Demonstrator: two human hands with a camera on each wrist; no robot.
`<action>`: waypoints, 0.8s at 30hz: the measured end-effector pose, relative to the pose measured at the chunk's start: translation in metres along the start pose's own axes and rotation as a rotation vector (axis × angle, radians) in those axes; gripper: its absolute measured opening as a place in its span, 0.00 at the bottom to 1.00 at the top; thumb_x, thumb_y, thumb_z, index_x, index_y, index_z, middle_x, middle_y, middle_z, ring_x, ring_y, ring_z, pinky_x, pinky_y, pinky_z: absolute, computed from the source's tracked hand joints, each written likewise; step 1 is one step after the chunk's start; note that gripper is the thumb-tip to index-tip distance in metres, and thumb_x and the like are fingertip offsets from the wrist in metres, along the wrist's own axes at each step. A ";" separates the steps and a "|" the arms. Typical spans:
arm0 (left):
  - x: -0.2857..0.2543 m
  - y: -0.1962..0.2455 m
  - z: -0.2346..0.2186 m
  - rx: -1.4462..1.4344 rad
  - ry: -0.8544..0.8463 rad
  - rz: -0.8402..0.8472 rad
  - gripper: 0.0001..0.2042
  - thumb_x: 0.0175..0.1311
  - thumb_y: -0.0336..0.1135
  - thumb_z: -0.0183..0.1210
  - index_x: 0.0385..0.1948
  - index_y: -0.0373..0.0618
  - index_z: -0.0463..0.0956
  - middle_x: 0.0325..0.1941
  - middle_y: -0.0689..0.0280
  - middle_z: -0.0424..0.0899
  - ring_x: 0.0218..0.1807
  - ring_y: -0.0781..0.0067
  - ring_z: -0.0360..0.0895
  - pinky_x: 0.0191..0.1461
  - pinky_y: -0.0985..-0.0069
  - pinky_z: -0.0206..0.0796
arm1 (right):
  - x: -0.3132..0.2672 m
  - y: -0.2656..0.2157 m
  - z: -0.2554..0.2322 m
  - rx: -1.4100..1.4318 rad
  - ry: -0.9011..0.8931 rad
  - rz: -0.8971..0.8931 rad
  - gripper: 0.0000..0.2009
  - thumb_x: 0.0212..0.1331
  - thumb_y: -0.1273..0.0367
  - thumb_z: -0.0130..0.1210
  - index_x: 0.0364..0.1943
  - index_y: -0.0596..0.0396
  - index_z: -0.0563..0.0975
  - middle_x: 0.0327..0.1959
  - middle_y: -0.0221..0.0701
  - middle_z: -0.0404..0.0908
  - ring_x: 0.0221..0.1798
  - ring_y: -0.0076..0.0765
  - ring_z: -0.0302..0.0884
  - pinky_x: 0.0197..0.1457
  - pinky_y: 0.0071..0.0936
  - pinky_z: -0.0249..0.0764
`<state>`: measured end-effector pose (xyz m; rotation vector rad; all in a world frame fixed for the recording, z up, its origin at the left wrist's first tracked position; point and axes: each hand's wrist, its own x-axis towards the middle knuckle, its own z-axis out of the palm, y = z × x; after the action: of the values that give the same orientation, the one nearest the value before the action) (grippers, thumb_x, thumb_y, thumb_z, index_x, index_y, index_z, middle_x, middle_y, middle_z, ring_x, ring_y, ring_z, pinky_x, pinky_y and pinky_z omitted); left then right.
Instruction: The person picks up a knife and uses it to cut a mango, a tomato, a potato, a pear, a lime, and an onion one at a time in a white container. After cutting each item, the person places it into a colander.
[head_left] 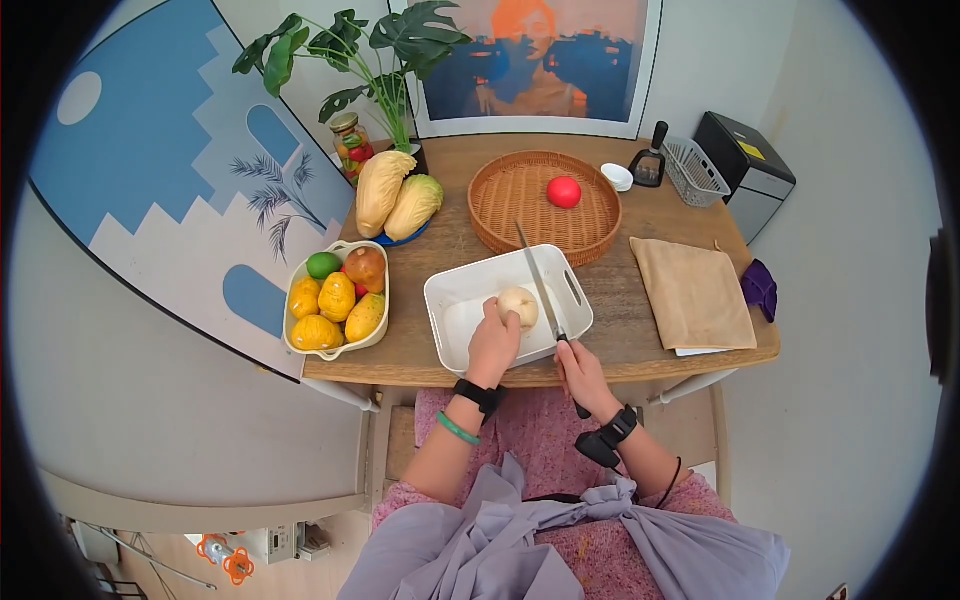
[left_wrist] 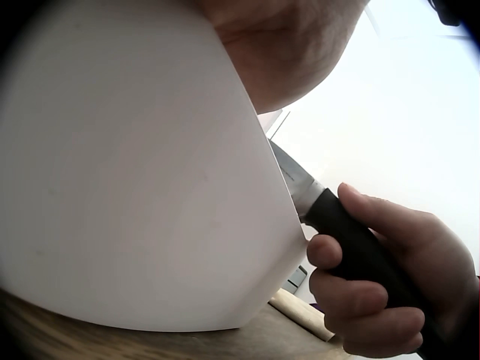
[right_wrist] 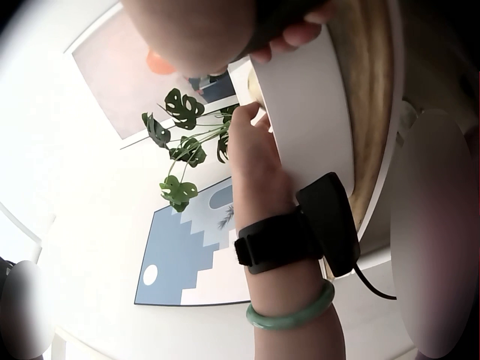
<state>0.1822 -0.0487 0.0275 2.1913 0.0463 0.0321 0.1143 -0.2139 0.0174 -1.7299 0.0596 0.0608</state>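
Over a white plastic bin (head_left: 452, 322), my left hand (head_left: 492, 346) grips a pale, round vegetable (head_left: 517, 304); its exact kind is unclear. My right hand (head_left: 586, 384) holds a long kitchen knife (head_left: 541, 280) by its black handle, the blade pointing away from me just right of the vegetable. In the left wrist view, the right hand's fingers (left_wrist: 352, 296) wrap the knife handle (left_wrist: 364, 251), while the bin's wall (left_wrist: 135, 172) hides most of the blade. The right wrist view shows the left hand (right_wrist: 256, 154) at the bin's edge, with the vegetable mostly hidden.
Behind the bin sits a wicker tray (head_left: 490, 205) with a red ball-shaped item (head_left: 564, 192). A fruit basket (head_left: 338, 352) and cabbages (head_left: 384, 195) stand left. To the right lie a folded tan cloth (head_left: 695, 295) and purple cloth (head_left: 760, 289), with a grey basket (head_left: 697, 172) behind.
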 end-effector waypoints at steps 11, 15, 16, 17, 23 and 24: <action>0.004 -0.012 0.006 -0.091 -0.008 0.037 0.26 0.66 0.43 0.43 0.60 0.33 0.57 0.36 0.36 0.80 0.43 0.36 0.78 0.47 0.54 0.69 | 0.002 0.003 -0.001 0.085 0.001 -0.008 0.18 0.72 0.58 0.43 0.30 0.58 0.71 0.13 0.25 0.66 0.12 0.20 0.62 0.16 0.23 0.60; 0.004 -0.009 0.006 -0.099 -0.012 0.044 0.26 0.66 0.42 0.44 0.61 0.33 0.57 0.35 0.37 0.80 0.41 0.37 0.79 0.46 0.54 0.69 | 0.002 0.000 -0.003 0.005 -0.042 0.028 0.18 0.72 0.57 0.42 0.31 0.57 0.70 0.14 0.25 0.65 0.11 0.20 0.61 0.16 0.22 0.60; 0.001 -0.005 0.003 -0.059 -0.026 0.013 0.25 0.66 0.42 0.44 0.60 0.34 0.58 0.37 0.37 0.80 0.42 0.37 0.78 0.47 0.53 0.69 | 0.001 -0.004 -0.002 0.026 -0.024 0.036 0.18 0.72 0.57 0.43 0.30 0.59 0.71 0.12 0.24 0.65 0.12 0.20 0.61 0.16 0.23 0.60; 0.001 -0.002 0.000 -0.021 -0.036 -0.019 0.24 0.66 0.42 0.44 0.59 0.35 0.60 0.39 0.37 0.80 0.43 0.36 0.78 0.47 0.52 0.69 | 0.001 -0.005 -0.001 0.025 -0.029 0.032 0.18 0.72 0.57 0.43 0.30 0.59 0.71 0.12 0.24 0.65 0.12 0.20 0.61 0.16 0.23 0.60; -0.001 -0.007 0.007 0.011 0.155 0.093 0.23 0.62 0.37 0.49 0.59 0.39 0.65 0.54 0.44 0.71 0.50 0.40 0.74 0.51 0.55 0.69 | 0.001 0.001 -0.001 -0.027 -0.069 0.007 0.19 0.71 0.57 0.43 0.30 0.59 0.71 0.13 0.25 0.67 0.12 0.20 0.63 0.16 0.23 0.61; -0.001 -0.005 0.006 0.013 0.159 0.092 0.23 0.62 0.37 0.49 0.59 0.39 0.65 0.54 0.44 0.71 0.50 0.40 0.74 0.51 0.55 0.69 | 0.001 0.003 0.000 -0.018 -0.054 0.011 0.19 0.72 0.57 0.43 0.30 0.59 0.71 0.13 0.25 0.67 0.12 0.21 0.63 0.16 0.23 0.60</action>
<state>0.1809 -0.0503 0.0199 2.1987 0.0348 0.2583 0.1155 -0.2149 0.0146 -1.7448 0.0295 0.1164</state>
